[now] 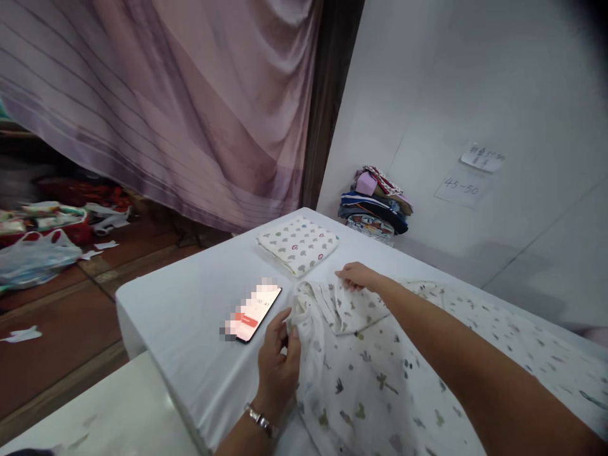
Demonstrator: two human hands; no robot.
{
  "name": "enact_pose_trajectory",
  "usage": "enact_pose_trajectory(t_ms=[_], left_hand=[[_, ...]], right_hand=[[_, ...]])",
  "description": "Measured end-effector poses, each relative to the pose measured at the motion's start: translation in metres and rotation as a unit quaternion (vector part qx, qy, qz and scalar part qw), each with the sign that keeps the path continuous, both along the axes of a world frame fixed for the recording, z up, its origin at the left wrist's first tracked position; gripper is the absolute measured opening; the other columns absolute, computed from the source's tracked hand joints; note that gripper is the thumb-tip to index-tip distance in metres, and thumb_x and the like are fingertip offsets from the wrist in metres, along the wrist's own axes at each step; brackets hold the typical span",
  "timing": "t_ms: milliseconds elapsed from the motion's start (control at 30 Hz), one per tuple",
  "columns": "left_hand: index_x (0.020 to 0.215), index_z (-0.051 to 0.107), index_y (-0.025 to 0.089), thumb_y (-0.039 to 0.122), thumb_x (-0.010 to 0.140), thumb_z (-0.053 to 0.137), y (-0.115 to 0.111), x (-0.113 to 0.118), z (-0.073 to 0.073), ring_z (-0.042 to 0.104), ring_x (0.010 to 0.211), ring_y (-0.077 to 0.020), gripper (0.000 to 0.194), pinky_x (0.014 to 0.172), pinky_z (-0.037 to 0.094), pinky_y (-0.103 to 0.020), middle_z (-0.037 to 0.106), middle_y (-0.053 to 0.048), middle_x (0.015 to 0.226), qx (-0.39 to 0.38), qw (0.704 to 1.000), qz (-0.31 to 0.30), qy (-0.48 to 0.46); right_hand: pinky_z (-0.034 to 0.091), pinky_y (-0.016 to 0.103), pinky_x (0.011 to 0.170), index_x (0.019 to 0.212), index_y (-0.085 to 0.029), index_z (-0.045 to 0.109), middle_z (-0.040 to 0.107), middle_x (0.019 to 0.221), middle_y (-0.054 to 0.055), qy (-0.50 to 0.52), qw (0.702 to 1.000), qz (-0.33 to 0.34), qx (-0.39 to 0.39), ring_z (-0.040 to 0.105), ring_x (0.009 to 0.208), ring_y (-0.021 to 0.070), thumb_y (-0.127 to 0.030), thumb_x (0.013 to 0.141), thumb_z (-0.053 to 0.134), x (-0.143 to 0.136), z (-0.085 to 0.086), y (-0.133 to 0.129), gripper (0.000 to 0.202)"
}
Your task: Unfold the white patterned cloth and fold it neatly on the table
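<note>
A white garment [365, 386] with a small plant-like print lies spread and partly bunched on the white-covered table. My left hand [279, 354], with a bracelet at the wrist, pinches its ribbed edge between thumb and fingers. Farther back, my right hand [358, 277] is closed on a folded part of the same garment, fingertips pointing left. Just left of my left hand lies a phone [259, 307] with a lit screen, partly pixelated. Beyond both hands rests a neatly folded white cloth [298, 246] with grey and red motifs.
Against the wall, a pile of folded clothes [375, 206] stands past the table's [190, 304] far edge. A pink-purple curtain [213, 107] hangs behind. At left, a plastic bag [40, 259] and a red basket [80, 231] sit on the floor. Paper notes [482, 158] are on the wall.
</note>
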State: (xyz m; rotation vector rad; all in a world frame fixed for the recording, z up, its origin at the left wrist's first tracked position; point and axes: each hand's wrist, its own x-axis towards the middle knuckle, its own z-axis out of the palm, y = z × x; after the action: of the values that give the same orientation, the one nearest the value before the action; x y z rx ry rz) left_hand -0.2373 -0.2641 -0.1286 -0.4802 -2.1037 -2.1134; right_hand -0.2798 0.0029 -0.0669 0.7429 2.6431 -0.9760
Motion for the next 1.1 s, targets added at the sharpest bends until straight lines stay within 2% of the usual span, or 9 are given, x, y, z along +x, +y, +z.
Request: enact_pose_trajectory(t_ms=[100,233,367,500,667,733,833,967,1100], left_hand=[[0.114,0.054,0.016,0.044,0.078,0.055,-0.002,0.001,0.005,0.042,0.051,-0.0081,0.045,0.048,0.037,-0.018,0.048,0.004,0.061,0.023,0.999,0.019,-0.034],[0.115,0.054,0.017,0.045,0.076,0.058,-0.008,-0.003,0.014,0.050,0.055,-0.0089,0.048,0.049,0.040,-0.017,0.058,0.001,0.067,0.066,0.993,0.072,-0.067],[0.116,0.052,0.018,0.048,0.072,0.062,-0.011,-0.008,0.021,0.054,0.057,-0.0095,0.054,0.050,0.043,-0.016,0.065,-0.001,0.074,0.111,0.978,0.124,-0.123],[0.117,0.053,0.019,0.052,0.069,0.064,-0.009,-0.011,0.025,0.061,0.067,-0.0139,0.059,0.053,0.049,-0.018,0.067,-0.002,0.080,0.128,0.966,0.148,-0.169],[0.120,0.053,0.024,0.054,0.072,0.061,-0.006,-0.014,0.022,0.065,0.078,-0.0196,0.058,0.056,0.053,-0.023,0.068,-0.005,0.088,0.128,0.948,0.204,-0.210],[0.119,0.054,0.025,0.054,0.071,0.062,-0.007,-0.016,0.019,0.065,0.081,-0.0216,0.057,0.056,0.054,-0.024,0.069,-0.006,0.090,0.119,0.944,0.215,-0.220],[0.121,0.052,0.025,0.053,0.071,0.062,-0.008,-0.021,0.014,0.066,0.075,-0.0214,0.059,0.053,0.054,-0.026,0.069,-0.005,0.085,0.114,0.946,0.204,-0.224],[0.121,0.051,0.025,0.052,0.073,0.061,-0.006,-0.023,0.015,0.064,0.069,-0.0173,0.056,0.053,0.053,-0.023,0.068,-0.002,0.082,0.108,0.950,0.200,-0.215],[0.121,0.051,0.023,0.049,0.075,0.059,-0.006,-0.020,0.025,0.061,0.066,-0.0139,0.053,0.052,0.050,-0.019,0.066,-0.001,0.078,0.099,0.953,0.200,-0.205]], right_hand=[[0.030,0.017,0.034,0.070,-0.017,0.050,0.063,0.060,0.003,0.085,0.989,-0.088,-0.080,0.053,0.043,0.0100,-0.046,0.076,0.062,-0.006,0.022,0.017,0.032],[0.034,0.017,0.035,0.065,-0.017,0.049,0.056,0.050,-0.001,0.288,0.932,-0.188,-0.111,0.051,0.041,0.0099,-0.023,0.070,0.068,-0.035,0.065,0.050,0.020],[0.044,0.016,0.046,0.071,-0.019,0.047,0.056,0.061,-0.004,0.417,0.873,-0.231,-0.099,0.055,0.053,0.0079,-0.011,0.073,0.058,-0.069,0.105,0.086,0.013],[0.046,0.017,0.052,0.074,-0.017,0.046,0.053,0.066,-0.004,0.472,0.839,-0.248,-0.106,0.055,0.055,0.0060,-0.007,0.074,0.053,-0.099,0.118,0.110,0.012],[0.047,0.019,0.052,0.075,-0.016,0.048,0.054,0.069,-0.003,0.473,0.834,-0.250,-0.134,0.056,0.056,0.0080,-0.004,0.071,0.055,-0.132,0.099,0.130,0.014],[0.048,0.018,0.052,0.079,-0.017,0.050,0.055,0.074,-0.001,0.480,0.822,-0.265,-0.152,0.057,0.061,0.0084,-0.005,0.071,0.055,-0.142,0.084,0.136,0.015],[0.050,0.018,0.058,0.099,-0.019,0.052,0.058,0.094,0.003,0.470,0.816,-0.275,-0.194,0.059,0.076,0.0097,-0.011,0.074,0.056,-0.147,0.053,0.136,0.026],[0.053,0.025,0.066,0.123,-0.026,0.043,0.057,0.112,0.006,0.407,0.848,-0.237,-0.244,0.058,0.094,0.0151,-0.021,0.074,0.060,-0.134,0.006,0.106,0.052],[0.052,0.027,0.073,0.114,-0.020,0.052,0.063,0.101,0.008,0.315,0.897,-0.152,-0.271,0.060,0.091,0.0155,-0.025,0.074,0.057,-0.087,-0.022,0.049,0.041]])
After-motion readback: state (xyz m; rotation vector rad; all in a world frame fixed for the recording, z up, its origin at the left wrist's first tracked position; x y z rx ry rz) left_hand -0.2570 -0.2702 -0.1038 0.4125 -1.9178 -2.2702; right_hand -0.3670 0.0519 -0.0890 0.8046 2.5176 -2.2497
